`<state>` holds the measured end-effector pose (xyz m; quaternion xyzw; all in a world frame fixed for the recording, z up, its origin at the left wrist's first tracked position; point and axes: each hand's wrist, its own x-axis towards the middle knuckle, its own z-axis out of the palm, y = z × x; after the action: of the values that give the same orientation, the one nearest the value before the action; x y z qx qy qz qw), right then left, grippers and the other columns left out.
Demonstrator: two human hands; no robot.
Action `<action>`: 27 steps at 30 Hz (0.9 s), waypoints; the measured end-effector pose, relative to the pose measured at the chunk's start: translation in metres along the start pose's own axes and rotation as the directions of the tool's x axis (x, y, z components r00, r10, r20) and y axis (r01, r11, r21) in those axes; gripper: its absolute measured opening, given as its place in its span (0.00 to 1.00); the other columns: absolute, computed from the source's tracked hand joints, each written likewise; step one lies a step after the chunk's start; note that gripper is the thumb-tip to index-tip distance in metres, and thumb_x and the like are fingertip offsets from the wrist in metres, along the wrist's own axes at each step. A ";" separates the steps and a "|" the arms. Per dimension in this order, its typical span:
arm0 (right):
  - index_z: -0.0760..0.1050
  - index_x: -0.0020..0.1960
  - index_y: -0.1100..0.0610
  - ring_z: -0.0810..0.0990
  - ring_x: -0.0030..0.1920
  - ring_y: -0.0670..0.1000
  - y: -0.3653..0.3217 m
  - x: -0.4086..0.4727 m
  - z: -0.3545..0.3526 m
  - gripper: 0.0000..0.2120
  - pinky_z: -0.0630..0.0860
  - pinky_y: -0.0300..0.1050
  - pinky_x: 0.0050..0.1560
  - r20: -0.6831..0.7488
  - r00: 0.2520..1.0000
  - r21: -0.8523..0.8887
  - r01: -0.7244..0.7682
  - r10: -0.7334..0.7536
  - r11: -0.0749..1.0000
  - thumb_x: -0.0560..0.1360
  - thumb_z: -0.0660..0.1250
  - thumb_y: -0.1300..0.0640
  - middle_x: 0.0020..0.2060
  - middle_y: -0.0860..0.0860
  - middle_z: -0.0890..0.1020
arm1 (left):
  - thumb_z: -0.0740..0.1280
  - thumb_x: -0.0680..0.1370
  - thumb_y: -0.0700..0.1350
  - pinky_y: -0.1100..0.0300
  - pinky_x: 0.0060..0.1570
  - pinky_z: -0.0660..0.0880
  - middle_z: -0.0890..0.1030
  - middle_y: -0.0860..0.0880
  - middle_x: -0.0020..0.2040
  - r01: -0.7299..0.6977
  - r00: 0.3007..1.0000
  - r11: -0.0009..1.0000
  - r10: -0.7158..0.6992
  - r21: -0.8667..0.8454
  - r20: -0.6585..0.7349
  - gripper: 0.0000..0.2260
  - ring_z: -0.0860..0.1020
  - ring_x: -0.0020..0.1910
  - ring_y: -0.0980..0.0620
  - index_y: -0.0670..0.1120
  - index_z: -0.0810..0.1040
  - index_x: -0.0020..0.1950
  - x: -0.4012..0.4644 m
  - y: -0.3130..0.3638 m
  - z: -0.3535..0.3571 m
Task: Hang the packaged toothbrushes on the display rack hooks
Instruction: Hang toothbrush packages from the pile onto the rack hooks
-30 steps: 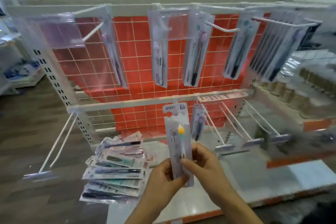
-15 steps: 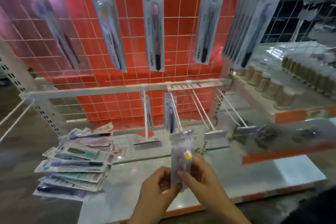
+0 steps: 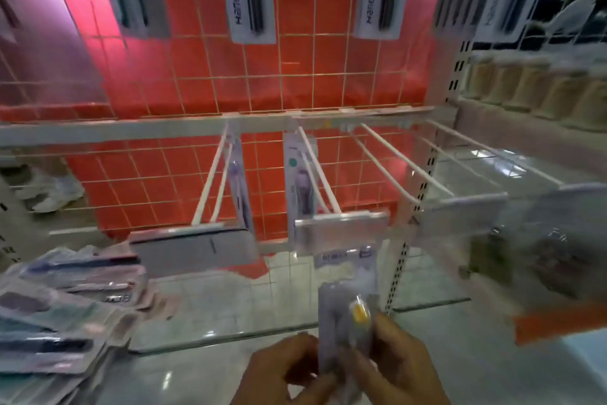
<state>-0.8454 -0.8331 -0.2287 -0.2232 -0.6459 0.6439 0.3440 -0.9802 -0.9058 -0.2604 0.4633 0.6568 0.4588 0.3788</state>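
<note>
Near the bottom edge, my left hand (image 3: pixel 289 368) and right hand (image 3: pixel 391 362) are both pinching one packaged toothbrush (image 3: pixel 348 302), each grip closing on its lower part. It is standing upright just below the price tag of the lower hook (image 3: pixel 320 171). Remaining packs (image 3: pixel 62 312) are lying piled at left on the shelf (image 3: pixel 230 312).

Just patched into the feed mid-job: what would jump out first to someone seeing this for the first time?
The bright red tiled wall behind the white wire rack fills the upper frame. At bottom centre, the left hand and right hand together hold a packaged toothbrush with a yellow head upright, just below a lower-row hook. A loose pile of packages lies on the shelf at the left.
</note>
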 end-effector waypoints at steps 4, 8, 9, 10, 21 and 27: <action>0.80 0.45 0.39 0.83 0.40 0.43 0.048 0.020 -0.016 0.09 0.77 0.34 0.39 -0.035 0.972 -0.104 0.226 -0.230 0.969 0.65 0.73 0.45 0.37 0.46 0.85 | 0.73 0.71 0.46 0.69 0.41 0.77 0.85 0.58 0.41 -0.204 0.975 0.973 0.212 0.104 -0.072 0.06 0.83 0.42 0.61 0.56 0.82 0.46 0.032 -0.029 0.007; 0.78 0.46 0.45 0.83 0.39 0.44 0.070 0.028 -0.031 0.07 0.78 0.36 0.39 -0.011 0.887 -0.123 0.456 -0.461 0.881 0.68 0.69 0.52 0.38 0.46 0.84 | 0.72 0.73 0.42 0.66 0.38 0.78 0.84 0.58 0.41 -0.414 0.897 0.895 0.432 0.167 -0.092 0.07 0.83 0.40 0.60 0.53 0.82 0.47 0.045 -0.038 0.017; 0.78 0.47 0.48 0.84 0.40 0.45 0.073 0.027 -0.034 0.08 0.79 0.36 0.39 -0.003 0.878 -0.110 0.476 -0.480 0.872 0.68 0.68 0.51 0.39 0.46 0.85 | 0.71 0.74 0.41 0.67 0.38 0.78 0.84 0.59 0.41 -0.443 0.882 0.880 0.462 0.171 -0.094 0.07 0.82 0.40 0.60 0.54 0.82 0.47 0.045 -0.040 0.021; 0.77 0.47 0.51 0.84 0.40 0.45 0.077 0.026 -0.037 0.09 0.79 0.36 0.38 -0.010 0.870 -0.101 0.490 -0.493 0.866 0.68 0.68 0.51 0.39 0.46 0.85 | 0.71 0.74 0.42 0.66 0.38 0.78 0.84 0.60 0.42 -0.471 0.866 0.866 0.490 0.170 -0.100 0.07 0.82 0.39 0.60 0.54 0.83 0.46 0.046 -0.044 0.025; 0.75 0.47 0.58 0.83 0.37 0.52 0.075 0.014 -0.063 0.12 0.82 0.45 0.36 -0.096 0.848 -0.111 0.512 -0.522 0.852 0.73 0.60 0.50 0.38 0.52 0.83 | 0.68 0.75 0.47 0.62 0.36 0.80 0.84 0.55 0.42 -0.592 0.797 0.795 0.602 0.134 -0.048 0.04 0.84 0.40 0.54 0.53 0.81 0.48 0.042 -0.038 0.056; 0.74 0.49 0.58 0.84 0.38 0.49 0.060 0.017 -0.069 0.13 0.80 0.40 0.36 -0.130 0.829 -0.083 0.537 -0.544 0.839 0.77 0.60 0.48 0.38 0.49 0.83 | 0.67 0.75 0.52 0.62 0.36 0.81 0.84 0.55 0.44 -0.627 0.770 0.770 0.636 0.116 -0.059 0.03 0.84 0.42 0.55 0.60 0.80 0.44 0.049 -0.021 0.066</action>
<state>-0.8155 -0.7693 -0.2898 -0.0861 -0.6688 0.4879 0.5543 -0.9385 -0.8455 -0.3030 0.6513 0.5000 0.5509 0.1498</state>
